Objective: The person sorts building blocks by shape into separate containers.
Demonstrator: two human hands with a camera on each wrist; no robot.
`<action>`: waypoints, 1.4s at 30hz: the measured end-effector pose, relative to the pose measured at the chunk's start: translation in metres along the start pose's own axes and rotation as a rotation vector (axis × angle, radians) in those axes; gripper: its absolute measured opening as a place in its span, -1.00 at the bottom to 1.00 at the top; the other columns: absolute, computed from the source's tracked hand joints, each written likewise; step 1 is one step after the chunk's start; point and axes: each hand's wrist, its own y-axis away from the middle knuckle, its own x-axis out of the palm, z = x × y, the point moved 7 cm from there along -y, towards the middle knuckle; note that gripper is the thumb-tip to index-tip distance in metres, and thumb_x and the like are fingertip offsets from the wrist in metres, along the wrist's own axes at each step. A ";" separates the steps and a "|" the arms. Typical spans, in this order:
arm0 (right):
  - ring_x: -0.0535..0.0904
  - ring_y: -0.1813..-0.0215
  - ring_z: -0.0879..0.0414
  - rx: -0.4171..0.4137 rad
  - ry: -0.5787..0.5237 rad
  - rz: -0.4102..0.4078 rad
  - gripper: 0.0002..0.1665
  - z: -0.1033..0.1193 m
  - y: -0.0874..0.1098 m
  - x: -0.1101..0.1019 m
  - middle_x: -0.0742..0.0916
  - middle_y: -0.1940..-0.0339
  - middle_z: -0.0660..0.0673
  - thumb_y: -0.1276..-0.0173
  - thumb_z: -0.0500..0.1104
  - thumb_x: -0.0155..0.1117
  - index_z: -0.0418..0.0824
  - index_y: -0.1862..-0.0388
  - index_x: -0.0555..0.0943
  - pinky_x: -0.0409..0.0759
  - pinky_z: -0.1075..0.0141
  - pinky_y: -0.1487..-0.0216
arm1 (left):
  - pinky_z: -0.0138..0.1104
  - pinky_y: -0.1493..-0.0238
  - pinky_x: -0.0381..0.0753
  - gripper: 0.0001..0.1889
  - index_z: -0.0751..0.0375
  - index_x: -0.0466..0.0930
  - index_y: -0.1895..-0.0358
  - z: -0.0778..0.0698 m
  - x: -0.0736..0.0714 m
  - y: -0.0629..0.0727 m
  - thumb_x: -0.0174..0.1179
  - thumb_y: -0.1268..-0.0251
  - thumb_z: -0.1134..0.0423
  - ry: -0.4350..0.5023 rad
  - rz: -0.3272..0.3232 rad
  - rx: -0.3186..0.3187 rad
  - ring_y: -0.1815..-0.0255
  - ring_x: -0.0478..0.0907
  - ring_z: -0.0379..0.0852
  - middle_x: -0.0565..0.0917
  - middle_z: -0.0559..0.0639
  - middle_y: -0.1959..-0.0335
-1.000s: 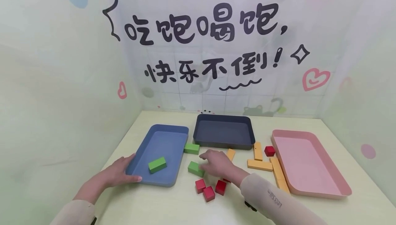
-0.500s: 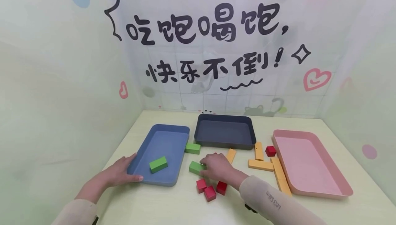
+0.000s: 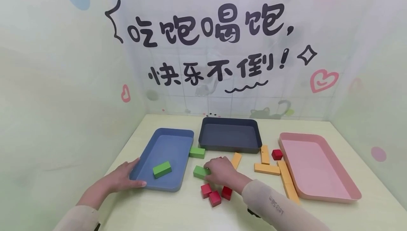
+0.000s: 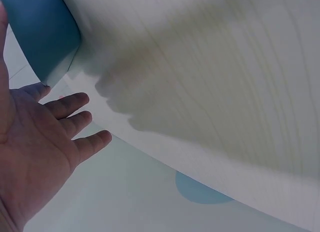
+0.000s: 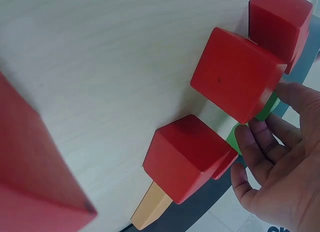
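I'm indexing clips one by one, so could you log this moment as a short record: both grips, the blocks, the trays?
Left grip: at the near-left corner of the blue tray
Right grip: pinching a green block; lifted or not, cannot tell
Other green blocks: one inside the blue tray, one by the dark tray's near-left corner
Red cubes: three clustered nearer the person, one beside the pink tray; others may be hidden
Orange blocks: near the dark and pink trays
Tray order, left to right: blue, dark, pink
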 end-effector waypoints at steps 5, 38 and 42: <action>0.44 0.34 0.20 0.012 0.004 0.017 -0.61 0.000 -0.003 0.001 0.67 0.35 0.11 -0.26 -0.03 0.41 -0.08 -0.05 0.73 0.47 0.15 0.06 | 0.37 -0.20 0.25 0.15 0.59 0.03 -0.46 0.001 0.000 -0.001 0.41 -0.07 -0.21 0.001 -0.002 0.001 -0.33 0.10 0.68 0.20 0.76 -0.28; 0.47 0.27 0.16 0.004 -0.024 -0.085 -0.60 -0.012 -0.008 -0.020 0.71 0.20 0.03 -0.29 -0.05 0.37 -0.10 -0.10 0.70 0.50 0.11 0.04 | 0.35 -0.19 0.29 0.14 0.63 0.05 -0.44 0.000 0.002 -0.005 0.42 -0.08 -0.19 0.001 -0.010 0.040 -0.31 0.16 0.67 0.23 0.75 -0.27; 0.47 0.26 0.15 -0.005 -0.033 -0.104 -0.59 -0.010 -0.011 -0.023 0.71 0.18 0.02 -0.31 -0.03 0.36 -0.11 -0.11 0.69 0.48 0.15 0.08 | 0.36 -0.18 0.29 0.13 0.61 0.04 -0.44 0.002 0.002 -0.001 0.41 -0.09 -0.18 -0.004 -0.011 0.031 -0.31 0.14 0.68 0.24 0.74 -0.27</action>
